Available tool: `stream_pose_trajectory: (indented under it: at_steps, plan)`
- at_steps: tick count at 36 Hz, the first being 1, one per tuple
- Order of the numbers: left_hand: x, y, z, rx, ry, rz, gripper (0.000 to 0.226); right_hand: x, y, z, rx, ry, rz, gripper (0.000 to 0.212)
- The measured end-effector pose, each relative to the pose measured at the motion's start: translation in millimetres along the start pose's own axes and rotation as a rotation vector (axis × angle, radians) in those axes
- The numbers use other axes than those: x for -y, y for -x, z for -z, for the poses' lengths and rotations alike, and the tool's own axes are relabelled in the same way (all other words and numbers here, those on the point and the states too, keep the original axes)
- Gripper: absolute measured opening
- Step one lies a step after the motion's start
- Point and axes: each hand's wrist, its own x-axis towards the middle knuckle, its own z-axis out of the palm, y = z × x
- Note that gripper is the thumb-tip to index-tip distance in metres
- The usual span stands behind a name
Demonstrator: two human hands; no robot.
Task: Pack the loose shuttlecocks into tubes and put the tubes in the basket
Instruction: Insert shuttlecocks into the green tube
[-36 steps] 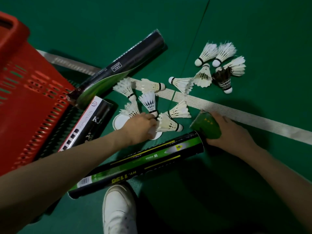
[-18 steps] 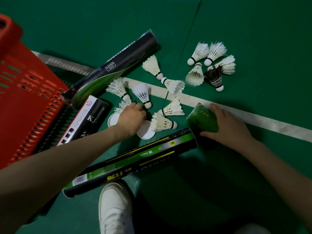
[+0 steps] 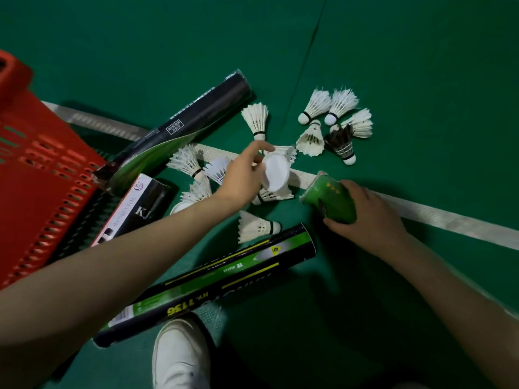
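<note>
My left hand (image 3: 243, 174) holds a round white tube cap (image 3: 275, 173) lifted above the floor, over several loose white shuttlecocks (image 3: 257, 120). My right hand (image 3: 365, 217) grips a short green tube (image 3: 332, 200) whose far end rests near the white court line. A long black-and-green tube (image 3: 213, 279) lies on the floor between my arms, with one white shuttlecock (image 3: 255, 227) just beyond it. Another long black tube (image 3: 182, 130) and a black-and-white tube (image 3: 134, 206) lie beside the red basket (image 3: 42, 178) at the left. A cluster of white shuttlecocks and one dark shuttlecock (image 3: 342, 143) lies further right.
The floor is green court surface with a white line (image 3: 449, 220) running across it. My white shoe (image 3: 179, 357) is at the bottom, close to the near end of the long black-and-green tube. A second white cap (image 3: 178, 207) peeks out under my left forearm.
My left hand picked the white cap up off the floor and moved it up and right. My right hand tilted the green tube slightly. Some nearby shuttlecocks shifted.
</note>
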Motion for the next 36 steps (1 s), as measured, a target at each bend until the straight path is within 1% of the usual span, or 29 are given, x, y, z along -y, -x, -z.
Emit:
stream_pose_trajectory:
  at_steps: [1, 3, 5, 8, 11, 15, 18, 20, 23, 24, 27, 31, 33, 34, 36]
  plan:
    - [-2, -2, -6, 0.042, 0.139, 0.089, 0.037, 2, 0, 2, -0.016, -0.018, 0.007, 0.083]
    - [-7, -7, -15, 0.064, 0.359, 0.227, 0.041, 6, 1, 6, -0.046, -0.041, 0.028, 0.084]
    - [-10, -13, -19, 0.052, 0.453, 0.300, 0.041, 10, 3, 9, -0.070, -0.044, 0.048, 0.084]
    - [-16, -17, -22, 0.110, 0.462, 0.286, 0.043, 15, 5, 13, -0.109, -0.057, 0.086, 0.084]
    - [-24, -14, -28, 0.177, 0.496, 0.250, 0.037, 18, 5, 15, -0.139, -0.061, 0.124, 0.084]
    - [-33, -12, -38, 0.206, 0.523, 0.244, 0.038, 20, 4, 18, -0.156, -0.061, 0.142, 0.084]
    - [-40, -7, -39, 0.271, 0.552, 0.261, 0.030, 20, 3, 19, -0.175, -0.086, 0.159, 0.083]
    - [-36, -10, -40, 0.310, 0.543, 0.256, 0.042, 19, 3, 19, -0.193, -0.090, 0.176, 0.083]
    - [-34, -13, -41, 0.370, 0.444, 0.239, 0.060, 17, 3, 20, -0.205, -0.090, 0.180, 0.084]
    - [-34, -14, -41, 0.363, 0.433, 0.242, 0.059, 18, 3, 20, -0.206, -0.087, 0.181, 0.084]
    - [-40, -13, -42, 0.295, 0.509, 0.279, 0.040, 19, 3, 18, -0.221, -0.080, 0.196, 0.083]
    - [-40, -14, -43, 0.155, 0.522, 0.304, 0.031, 21, 3, 16, -0.223, -0.078, 0.197, 0.082]
    - [-40, -16, -39, 0.105, 0.567, 0.330, 0.025, 21, 2, 15, -0.224, -0.083, 0.200, 0.082]
    - [-40, -17, -36, 0.109, 0.613, 0.340, 0.026, 20, 2, 16, -0.224, -0.088, 0.198, 0.083]
    - [-39, -20, -31, 0.177, 0.703, 0.341, 0.030, 18, 2, 16, -0.232, -0.092, 0.193, 0.083]
